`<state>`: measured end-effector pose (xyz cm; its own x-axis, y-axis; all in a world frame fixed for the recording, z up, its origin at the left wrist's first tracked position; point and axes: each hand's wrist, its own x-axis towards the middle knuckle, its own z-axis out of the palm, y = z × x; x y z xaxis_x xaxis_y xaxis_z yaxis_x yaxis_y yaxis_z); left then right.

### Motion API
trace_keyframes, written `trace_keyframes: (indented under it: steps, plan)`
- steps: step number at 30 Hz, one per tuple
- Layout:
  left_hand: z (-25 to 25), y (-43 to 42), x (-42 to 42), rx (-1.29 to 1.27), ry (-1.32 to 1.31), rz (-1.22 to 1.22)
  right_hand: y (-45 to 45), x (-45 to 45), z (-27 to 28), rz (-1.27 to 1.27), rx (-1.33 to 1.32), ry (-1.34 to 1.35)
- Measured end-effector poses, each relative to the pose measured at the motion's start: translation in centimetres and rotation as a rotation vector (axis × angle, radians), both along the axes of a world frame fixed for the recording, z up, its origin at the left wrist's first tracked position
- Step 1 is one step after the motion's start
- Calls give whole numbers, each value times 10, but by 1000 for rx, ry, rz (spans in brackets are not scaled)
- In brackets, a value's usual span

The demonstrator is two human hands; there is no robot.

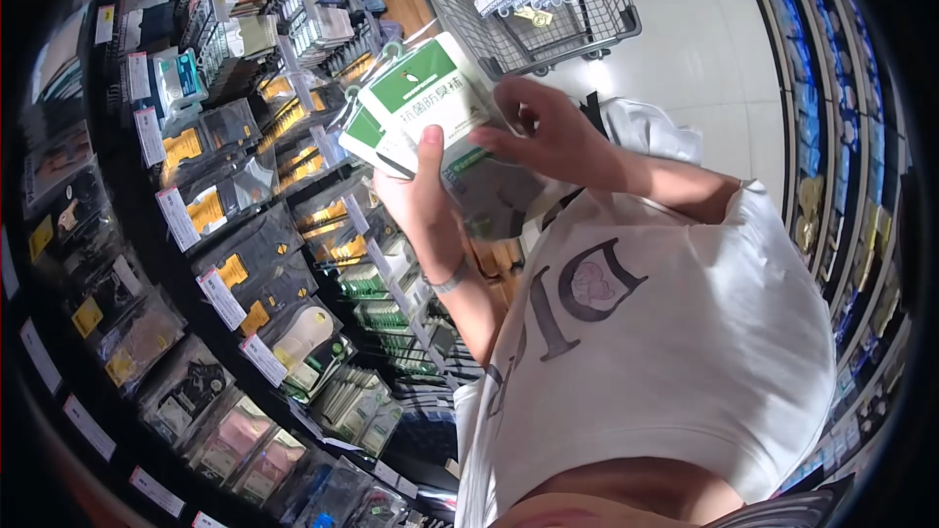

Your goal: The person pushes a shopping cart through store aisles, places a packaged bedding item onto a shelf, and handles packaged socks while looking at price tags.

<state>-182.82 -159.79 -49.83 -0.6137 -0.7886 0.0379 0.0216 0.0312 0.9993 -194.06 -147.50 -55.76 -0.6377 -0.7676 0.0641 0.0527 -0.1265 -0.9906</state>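
Note:
Several packs of socks [423,88] with green and white header cards are bunched together in front of me, their plastic hooks at the upper left. My left hand [421,191] is closed around them from below, its thumb pressed on the white card. A clear plastic bag with grey socks [494,186] hangs down from the cards. At the right edge of the packs is my right hand [558,132], its fingers curled and its thumb reaching over the card. The plastic between those fingers is partly hidden.
A wire shopping cart [548,54] with packaged goods stands just ahead. Racks of hanging sock packs [269,259] with price labels fill the left side. Another shelf with blue packages [807,127] runs along the right, beyond the pale tiled floor [704,29].

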Motion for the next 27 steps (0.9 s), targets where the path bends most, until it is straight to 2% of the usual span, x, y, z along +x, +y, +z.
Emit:
trace_keyframes:
  steps: [1,4,7,10,14,17,20,23,27]
  plan:
    - [2,-4,5,-44,-51,-9,3,-5,6,-25,24,50]
    - [10,-12,24,-133,-242,-101,-2,-34,14,-340,-294,343]
    - [11,-5,31,-145,-380,-168,2,-63,35,-241,-374,686]
    - [7,2,33,-183,-400,-156,2,-80,35,117,-206,594]
    - [-1,5,36,-199,-431,-176,3,-83,37,270,-187,530]
    - [-5,5,37,-213,-558,-253,2,-79,38,212,-13,421]
    - [-13,6,43,-212,-617,-351,8,-83,52,217,40,452]
    - [-27,5,50,-215,-506,-336,1,-79,38,428,-128,333]
    - [-28,10,46,-164,-384,-277,-2,-78,47,411,-57,409]
